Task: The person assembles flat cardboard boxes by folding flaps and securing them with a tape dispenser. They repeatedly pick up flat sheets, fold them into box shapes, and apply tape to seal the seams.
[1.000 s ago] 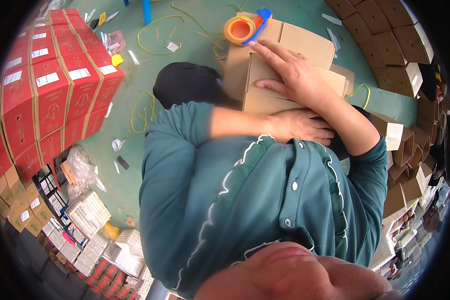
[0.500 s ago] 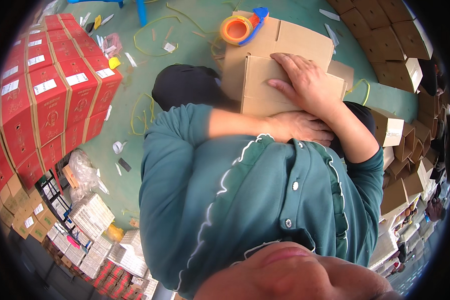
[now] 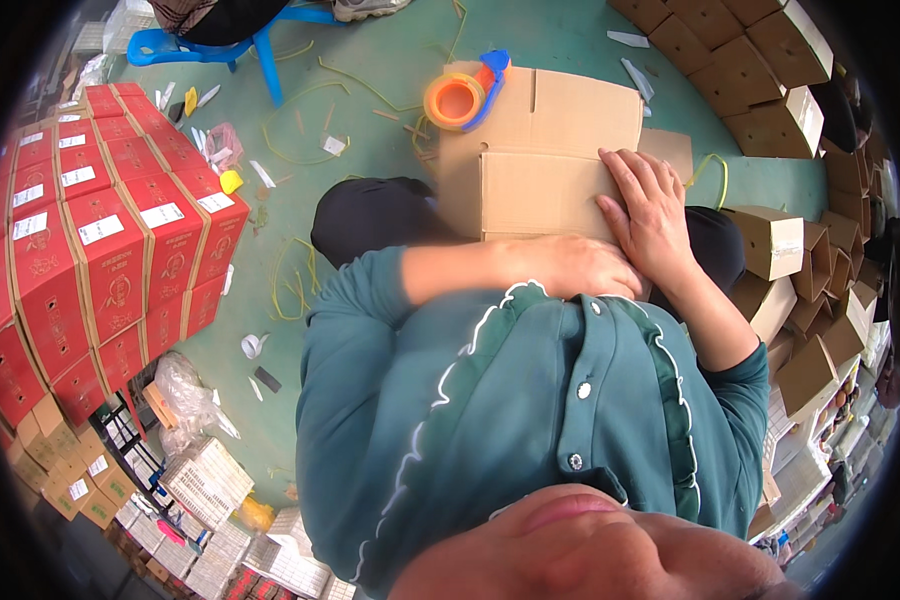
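On the person's lap, at the upper centre of the view, rests a brown corrugated-cardboard box (image 3: 547, 192) with flat panels facing upward. The bare right hand (image 3: 653, 207) lies over the right-hand part of the near panel: four fingers extended close together, thumb slightly apart, fingertips in contact with the cardboard. This hand is not clamped on anything. The bare left hand (image 3: 575, 264) lies crosswise between the near edge of the box and the torso, back of the hand upward, its far end beside the right wrist. Its fingertips are partly hidden; whether they grip anything cannot be told. A handheld tape dispenser with a round orange roll and blue frame (image 3: 473, 100) rests at the upper left corner of the box, apart from both hands. Dark-trousered knees (image 3: 375, 215) flank the box. Red printed cardboard cartons (image 3: 120, 250) stand stacked well to the left.
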A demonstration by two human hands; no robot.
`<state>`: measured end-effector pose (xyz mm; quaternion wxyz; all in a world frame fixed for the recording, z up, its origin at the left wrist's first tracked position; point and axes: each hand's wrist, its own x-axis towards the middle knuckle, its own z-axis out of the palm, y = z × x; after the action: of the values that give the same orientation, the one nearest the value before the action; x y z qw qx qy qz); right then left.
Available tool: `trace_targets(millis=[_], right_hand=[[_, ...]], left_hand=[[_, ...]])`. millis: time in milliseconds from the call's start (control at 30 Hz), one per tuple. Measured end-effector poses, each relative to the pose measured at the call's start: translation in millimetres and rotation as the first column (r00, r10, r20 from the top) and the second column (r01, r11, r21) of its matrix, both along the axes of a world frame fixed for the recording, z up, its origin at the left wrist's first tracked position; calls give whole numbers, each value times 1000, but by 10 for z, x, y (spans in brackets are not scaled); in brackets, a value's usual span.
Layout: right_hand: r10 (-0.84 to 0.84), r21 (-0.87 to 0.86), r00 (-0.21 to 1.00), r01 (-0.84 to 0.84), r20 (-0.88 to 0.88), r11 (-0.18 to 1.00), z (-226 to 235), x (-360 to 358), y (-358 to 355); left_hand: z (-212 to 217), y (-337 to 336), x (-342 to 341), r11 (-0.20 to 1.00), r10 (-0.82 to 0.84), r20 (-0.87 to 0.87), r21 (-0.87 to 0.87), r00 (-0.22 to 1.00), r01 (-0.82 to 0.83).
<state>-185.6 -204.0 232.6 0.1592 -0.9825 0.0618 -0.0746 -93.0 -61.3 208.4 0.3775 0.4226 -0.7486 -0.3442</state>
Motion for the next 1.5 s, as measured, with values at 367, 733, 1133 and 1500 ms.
trace_targets(millis=[367,733,1133,1500], right_hand=[[22,66,999,-24,28,998,63,22,-31],[1,119,998,-9,68,993,-25,-103,-150],[14,145,975,-47,220,988,-164,-89,-98],[20,130,984,-44,179,991,-321,-134,-139]], left_hand=[[-1436,256,1760,444,638,717,-47,279,-895],[-96,148,1850,415,909,-109,343,403,-843],[714,558,489,694,719,-430,399,546,-599],[672,441,151,682,731,-230,258,642,-684]])
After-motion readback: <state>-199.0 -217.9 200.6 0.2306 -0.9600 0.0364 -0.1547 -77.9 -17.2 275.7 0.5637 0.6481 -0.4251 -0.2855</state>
